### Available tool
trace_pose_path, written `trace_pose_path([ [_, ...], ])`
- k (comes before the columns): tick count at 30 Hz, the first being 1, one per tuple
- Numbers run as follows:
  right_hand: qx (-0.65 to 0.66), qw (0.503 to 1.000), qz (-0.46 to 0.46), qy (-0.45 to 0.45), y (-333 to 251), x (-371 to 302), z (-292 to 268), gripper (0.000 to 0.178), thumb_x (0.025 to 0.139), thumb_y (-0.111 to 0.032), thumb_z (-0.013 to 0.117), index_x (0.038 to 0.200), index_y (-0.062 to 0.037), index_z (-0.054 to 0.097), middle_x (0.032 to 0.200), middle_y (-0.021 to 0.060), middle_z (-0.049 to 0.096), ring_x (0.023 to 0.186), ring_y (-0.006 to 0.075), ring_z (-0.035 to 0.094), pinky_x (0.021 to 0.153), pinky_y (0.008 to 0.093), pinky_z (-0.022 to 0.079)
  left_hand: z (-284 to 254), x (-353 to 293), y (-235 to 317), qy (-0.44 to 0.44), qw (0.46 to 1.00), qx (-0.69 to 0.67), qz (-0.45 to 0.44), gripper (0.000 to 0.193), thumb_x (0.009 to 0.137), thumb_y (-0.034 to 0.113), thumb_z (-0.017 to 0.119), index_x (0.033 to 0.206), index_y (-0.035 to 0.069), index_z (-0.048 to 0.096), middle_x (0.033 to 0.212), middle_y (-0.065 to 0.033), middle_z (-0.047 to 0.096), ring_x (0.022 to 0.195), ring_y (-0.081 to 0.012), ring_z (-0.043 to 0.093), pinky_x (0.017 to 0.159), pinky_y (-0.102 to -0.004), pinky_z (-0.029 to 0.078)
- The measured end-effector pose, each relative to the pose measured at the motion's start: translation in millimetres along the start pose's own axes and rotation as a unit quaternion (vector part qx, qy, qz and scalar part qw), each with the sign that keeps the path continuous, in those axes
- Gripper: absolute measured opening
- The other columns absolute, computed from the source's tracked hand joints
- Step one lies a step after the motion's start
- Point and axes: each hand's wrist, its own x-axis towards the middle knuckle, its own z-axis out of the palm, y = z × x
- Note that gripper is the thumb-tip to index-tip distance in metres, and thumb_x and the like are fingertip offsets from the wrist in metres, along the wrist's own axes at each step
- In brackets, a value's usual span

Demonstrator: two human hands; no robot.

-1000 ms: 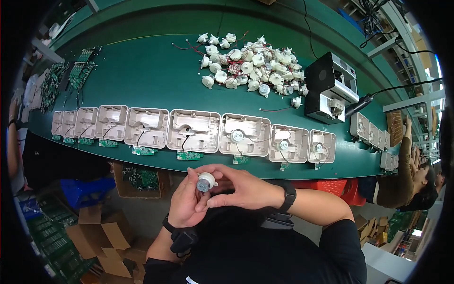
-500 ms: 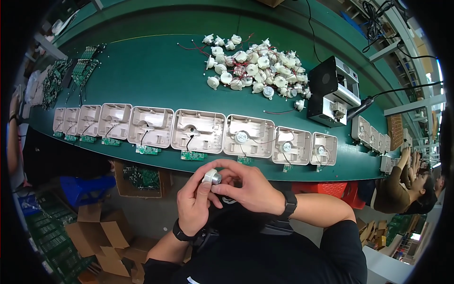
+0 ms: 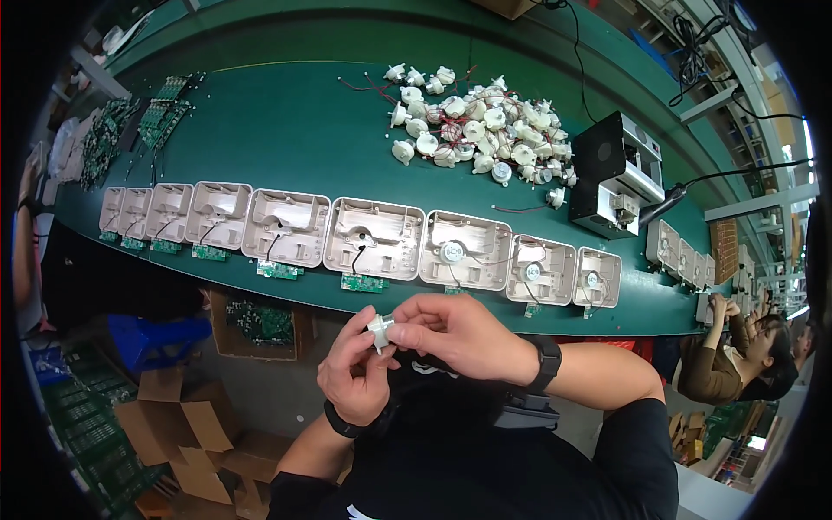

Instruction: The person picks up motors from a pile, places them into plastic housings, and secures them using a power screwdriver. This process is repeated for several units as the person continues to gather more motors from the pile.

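Note:
In front of my chest I hold a small motor with a white plastic mount [image 3: 380, 332], its round silvery end toward the right. My left hand [image 3: 354, 373] is closed around the mount from the left, fingers curled. The thumb and fingers of my right hand [image 3: 468, 338] pinch the other end. Just beyond my hands runs a row of open white plastic housings [image 3: 374, 238]. Several on the left have a bare hole with a black wire. The three on the right each hold a round silvery motor [image 3: 451, 252]. Green circuit boards [image 3: 364, 282] hang at the row's near edge.
A heap of white motors with red wires [image 3: 485, 130] lies on the green table [image 3: 286, 113]. A black-and-silver machine [image 3: 617, 173] stands right of it. Circuit boards [image 3: 160, 117] are piled far left, cardboard boxes [image 3: 165, 425] below. Other people [image 3: 724, 355] sit at far right.
My hands have turned the motor, so its mount stands more upright and its metal end is more covered by my right fingers. The view has shifted slightly.

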Motion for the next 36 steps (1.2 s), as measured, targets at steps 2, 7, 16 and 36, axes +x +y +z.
trace_pose_path([
  [2, -0.034, 0.999, -0.005, -0.004, -7, 3, -1, 0.024, 0.101, -0.021, 0.067, 0.111, 0.0003, 0.067, 0.09, 0.0002, 0.07, 0.081, 0.0057, 0.061, 0.072, 0.023, 0.049, -7, 4, 2, 0.008, 1.0, 0.0, 0.002, 0.049, 0.092, 0.014, 0.074, 0.135, 0.004, 0.052, 0.136, -0.0226, 0.06, 0.08, -0.0215, 0.073, 0.05, -0.0251, 0.053],
  [7, -0.265, 0.961, -0.056, 0.06, -52, 4, -25, 0.026, 0.096, -0.023, 0.072, 0.106, 0.0009, 0.068, 0.081, 0.0027, 0.068, 0.077, 0.01, 0.062, 0.072, 0.0271, 0.049, -39, 71, 10, -0.025, 0.89, 0.438, 0.123, 0.069, 0.084, 0.036, 0.081, 0.141, 0.01, 0.053, 0.112, -0.0153, 0.067, 0.072, -0.023, 0.07, 0.054, -0.0308, 0.051],
  [16, -0.486, 0.844, -0.201, 0.103, -34, 36, -34, 0.027, 0.088, -0.019, 0.075, 0.105, 0.0005, 0.068, 0.083, 0.0132, 0.067, 0.079, 0.0315, 0.066, 0.074, 0.0395, 0.052, -49, 90, -20, -0.289, 0.822, 0.491, 0.017, 0.062, 0.087, 0.037, 0.074, 0.144, 0.023, 0.053, 0.081, -0.0074, 0.055, 0.063, -0.0246, 0.065, 0.056, -0.0369, 0.052],
  [36, -0.681, 0.691, -0.235, 0.061, -31, 115, -4, 0.026, 0.084, -0.02, 0.072, 0.096, 0.0005, 0.062, 0.092, 0.0162, 0.065, 0.083, 0.035, 0.069, 0.068, 0.0458, 0.056, -48, 87, -29, -0.311, 0.809, 0.498, 0.013, 0.043, 0.089, 0.033, 0.072, 0.124, 0.011, 0.06, 0.073, -0.0071, 0.064, 0.061, -0.0271, 0.067, 0.053, -0.0387, 0.053],
])
